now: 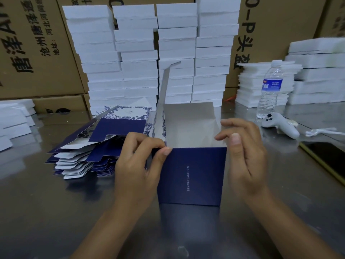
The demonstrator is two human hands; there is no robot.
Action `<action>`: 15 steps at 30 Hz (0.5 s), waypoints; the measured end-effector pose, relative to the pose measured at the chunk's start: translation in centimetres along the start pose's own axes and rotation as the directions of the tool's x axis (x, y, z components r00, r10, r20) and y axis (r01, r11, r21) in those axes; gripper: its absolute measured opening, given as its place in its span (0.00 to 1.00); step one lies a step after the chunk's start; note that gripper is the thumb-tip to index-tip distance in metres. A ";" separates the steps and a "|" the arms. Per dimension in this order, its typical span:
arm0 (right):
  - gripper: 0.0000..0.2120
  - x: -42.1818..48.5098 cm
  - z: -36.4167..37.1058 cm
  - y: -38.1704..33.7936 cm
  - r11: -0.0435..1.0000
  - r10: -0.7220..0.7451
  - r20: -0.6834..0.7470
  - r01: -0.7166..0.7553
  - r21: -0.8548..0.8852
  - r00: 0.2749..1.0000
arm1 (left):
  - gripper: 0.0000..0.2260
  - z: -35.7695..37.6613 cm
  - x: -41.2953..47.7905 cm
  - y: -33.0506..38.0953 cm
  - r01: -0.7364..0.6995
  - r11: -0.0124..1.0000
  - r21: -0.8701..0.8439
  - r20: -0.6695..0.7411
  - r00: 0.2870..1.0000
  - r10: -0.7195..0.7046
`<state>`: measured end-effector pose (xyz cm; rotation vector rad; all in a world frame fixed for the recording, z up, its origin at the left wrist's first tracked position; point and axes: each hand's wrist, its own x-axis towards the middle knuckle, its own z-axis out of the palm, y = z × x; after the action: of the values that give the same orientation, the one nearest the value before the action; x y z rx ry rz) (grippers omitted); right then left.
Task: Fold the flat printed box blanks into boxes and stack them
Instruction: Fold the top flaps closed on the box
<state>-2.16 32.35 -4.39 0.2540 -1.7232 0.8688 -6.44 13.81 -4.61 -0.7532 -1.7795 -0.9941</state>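
While my left hand (138, 161) pinches the near-left corner of the navy printed cardboard box (190, 174), squaring it on the steel table (56, 212), right hand (242, 156) curls over the right wall; grip unclear.

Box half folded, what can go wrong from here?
1. The left hand pinches just one corner of the box; the right hand isn't gripping, so it may skew.
2. The tall flap stands loose and could crease.
3. The pile of blanks is splayed beside the left hand; a nudge could slide it.
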 end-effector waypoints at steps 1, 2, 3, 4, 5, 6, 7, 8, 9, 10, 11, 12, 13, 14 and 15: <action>0.15 0.1 0.0 0.1 0.999 0.021 -0.013 -0.021 0.038 1.000 | 0.12 0.0 0.0 -0.1 0.012 1.000 -0.010 0.001 1.000 -0.012; 0.14 0.2 0.1 0.1 0.996 0.050 -0.031 -0.048 0.080 0.998 | 0.12 0.0 0.1 -0.1 0.027 0.999 -0.021 0.004 1.000 -0.027; 0.13 0.3 0.1 0.2 0.990 0.088 -0.049 -0.082 0.119 0.995 | 0.12 0.0 0.1 -0.2 0.042 0.999 -0.034 0.010 0.999 -0.041; 0.12 0.4 0.1 0.2 0.981 0.135 -0.063 -0.124 0.152 0.989 | 0.12 0.0 0.1 -0.3 0.052 0.998 -0.048 0.017 0.999 -0.051; 0.10 0.5 0.1 0.2 0.967 0.190 -0.072 -0.174 0.184 0.979 | 0.12 0.0 0.0 -0.3 0.055 0.997 -0.059 0.024 0.998 -0.053; 0.10 0.6 0.0 0.2 0.949 0.250 -0.075 -0.229 0.217 0.965 | 0.12 0.0 0.0 -0.3 0.053 0.996 -0.068 0.029 0.998 -0.051; 0.10 0.7 -0.1 0.3 0.926 0.312 -0.072 -0.286 0.248 0.947 | 0.11 0.0 0.0 -0.3 0.050 0.996 -0.076 0.035 0.998 -0.047; 0.10 0.8 -0.2 0.3 0.900 0.371 -0.064 -0.341 0.271 0.927 | 0.10 0.0 -0.1 -0.3 0.048 0.995 -0.084 0.040 0.998 -0.045; 0.11 1.0 -0.2 0.3 0.871 0.426 -0.048 -0.395 0.293 0.903 | 0.09 0.0 -0.1 -0.3 0.051 0.994 -0.092 0.047 0.998 -0.047; 0.11 1.1 -0.2 0.4 0.835 0.476 -0.023 -0.444 0.324 0.879 | 0.07 0.0 0.0 -0.3 0.058 0.993 -0.100 0.055 0.997 -0.052; 0.12 1.3 -0.2 0.5 0.793 0.519 0.014 -0.488 0.365 0.855 | 0.06 0.0 0.0 -0.3 0.068 0.992 -0.108 0.063 0.996 -0.061; 0.13 1.4 -0.1 0.4 0.748 0.553 0.062 -0.528 0.402 0.831 | 0.05 0.0 0.0 -0.3 0.080 0.990 -0.112 0.069 0.995 -0.073; 0.15 1.4 -0.1 0.3 0.709 0.572 0.114 -0.560 0.428 0.812 | 0.05 0.0 0.0 -0.4 0.097 0.989 -0.114 0.072 0.993 -0.089; 0.15 1.4 0.0 0.1 0.688 0.574 0.156 -0.577 0.440 0.804 | 0.05 0.0 0.0 -0.4 0.117 0.986 -0.116 0.072 0.991 -0.110; 0.16 1.4 0.1 -0.1 0.687 0.563 0.180 -0.577 0.441 0.807 | 0.06 -0.1 0.0 -0.3 0.148 0.982 -0.121 0.073 0.988 -0.139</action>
<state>-2.63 32.60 -3.11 0.0400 -1.6037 1.7789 -6.68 13.58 -4.72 -0.7504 -1.8608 -1.1997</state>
